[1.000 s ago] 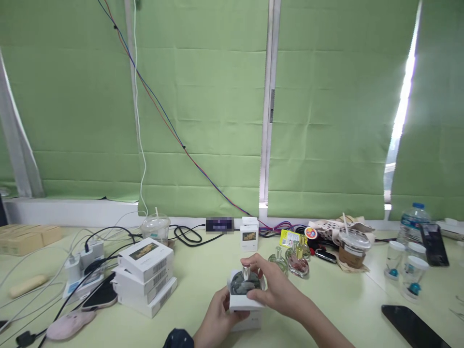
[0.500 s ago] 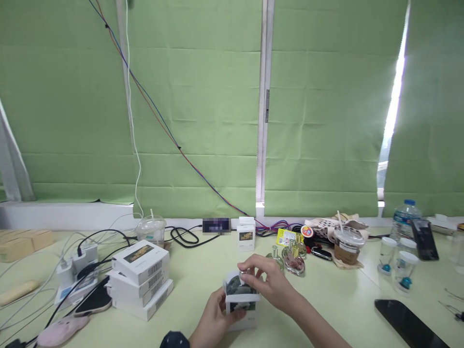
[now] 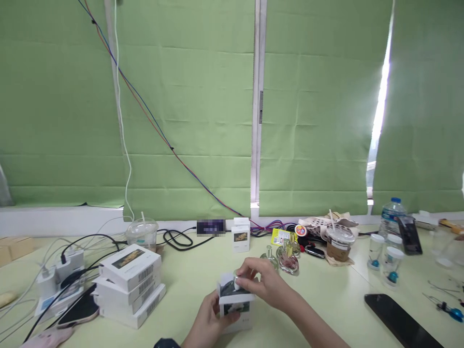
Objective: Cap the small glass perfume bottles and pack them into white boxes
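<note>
In the head view, a small white box (image 3: 245,323) with a dark picture on its front stands upright on the table, its top flaps up. My left hand (image 3: 210,316) is closed around its left side, the thumb across the front. At the open top, my right hand (image 3: 261,282) pinches a small pale cap or knob (image 3: 237,282) between thumb and fingers. A dark rounded shape below it is partly inside the box; whether it is a bottle I cannot tell. Behind my right hand stand several small glass bottles (image 3: 289,261).
At left lies a stack of white boxes (image 3: 134,285), beside cables and a power strip (image 3: 60,295). Another white box (image 3: 240,239) stands at the back. On the right are an iced drink cup (image 3: 339,246), lidded clear jars (image 3: 392,266) and a black phone (image 3: 400,319).
The view has shifted a little to the right, so things sit further left. My right hand has moved slightly lower with the pale cap, toward the box opening. My left hand keeps its hold.
</note>
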`<state>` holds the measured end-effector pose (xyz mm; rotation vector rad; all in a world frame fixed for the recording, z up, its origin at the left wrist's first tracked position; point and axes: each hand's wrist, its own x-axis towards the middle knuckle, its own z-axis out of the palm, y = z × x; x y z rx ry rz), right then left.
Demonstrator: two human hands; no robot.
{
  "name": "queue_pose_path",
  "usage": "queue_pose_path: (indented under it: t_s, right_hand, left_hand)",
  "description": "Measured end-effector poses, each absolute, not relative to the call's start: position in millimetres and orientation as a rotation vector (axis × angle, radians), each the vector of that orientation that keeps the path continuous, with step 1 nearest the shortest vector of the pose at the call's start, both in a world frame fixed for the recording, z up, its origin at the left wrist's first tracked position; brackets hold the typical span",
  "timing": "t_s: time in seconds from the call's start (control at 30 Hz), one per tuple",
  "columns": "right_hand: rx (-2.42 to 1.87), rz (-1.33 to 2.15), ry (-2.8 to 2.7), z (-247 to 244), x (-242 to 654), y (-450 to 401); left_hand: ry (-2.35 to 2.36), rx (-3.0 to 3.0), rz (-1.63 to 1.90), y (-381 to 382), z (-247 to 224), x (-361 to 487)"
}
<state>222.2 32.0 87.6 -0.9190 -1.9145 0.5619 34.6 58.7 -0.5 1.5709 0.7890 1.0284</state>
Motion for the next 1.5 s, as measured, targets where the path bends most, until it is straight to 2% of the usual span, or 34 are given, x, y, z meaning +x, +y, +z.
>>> queue_pose_path:
  t_s: [0.63, 0.9, 1.2, 1.37, 1.5]
  right_hand:
    - [-0.969, 0.375, -2.041, 82.2, 221.5, 33.1]
    - [-1.011, 0.41, -2.119, 72.5, 223.4, 35.4]
    - [-0.946, 0.204, -2.196, 75.6, 219.7, 32.4]
    - [-0.965, 0.221, -2.219, 78.3, 220.2, 28.7]
    - [-1.086, 0.326, -2.217, 84.9, 222.0, 22.4]
  left_hand:
    - [0.808, 1.586, 1.063, 57.7, 0.8, 36.7]
    - [0.821, 1.616, 1.073, 54.8, 4.4, 36.6]
    - [0.796, 1.623, 1.077, 51.6, 7.3, 37.7]
    - [0.801, 1.627, 1.093, 45.0, 13.0, 38.3]
    - [0.824, 1.57, 1.244, 41.3, 7.8, 42.4]
